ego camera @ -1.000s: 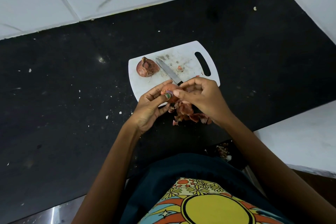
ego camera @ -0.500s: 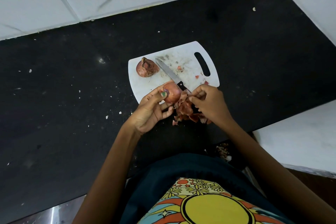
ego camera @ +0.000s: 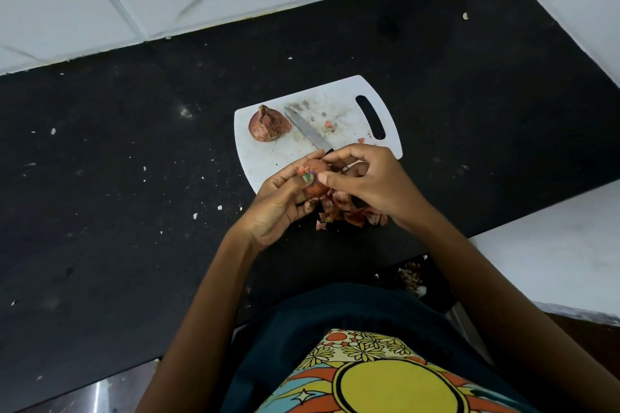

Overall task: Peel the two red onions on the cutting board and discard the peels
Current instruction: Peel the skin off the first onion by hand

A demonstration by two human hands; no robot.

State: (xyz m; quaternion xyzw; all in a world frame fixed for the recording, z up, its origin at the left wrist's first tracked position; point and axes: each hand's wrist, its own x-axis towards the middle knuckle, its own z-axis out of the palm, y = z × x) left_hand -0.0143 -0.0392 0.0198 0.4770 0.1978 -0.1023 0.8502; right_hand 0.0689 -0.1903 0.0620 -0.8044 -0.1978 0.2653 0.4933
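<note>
red onion [ego camera: 315,178] gripped by both hands, left hand [ego camera: 278,204] cupping, right hand [ego camera: 365,181] pinching; its axis unclear.

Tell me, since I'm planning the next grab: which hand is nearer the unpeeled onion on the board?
Left. The left hand sits just below the unpeeled onion; the right hand lies farther off, beyond the knife.

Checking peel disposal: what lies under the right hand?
A pile of red onion peels shows under the right hand, at the cutting board near edge. The hand covers the pile's far part and the knife handle.
</note>
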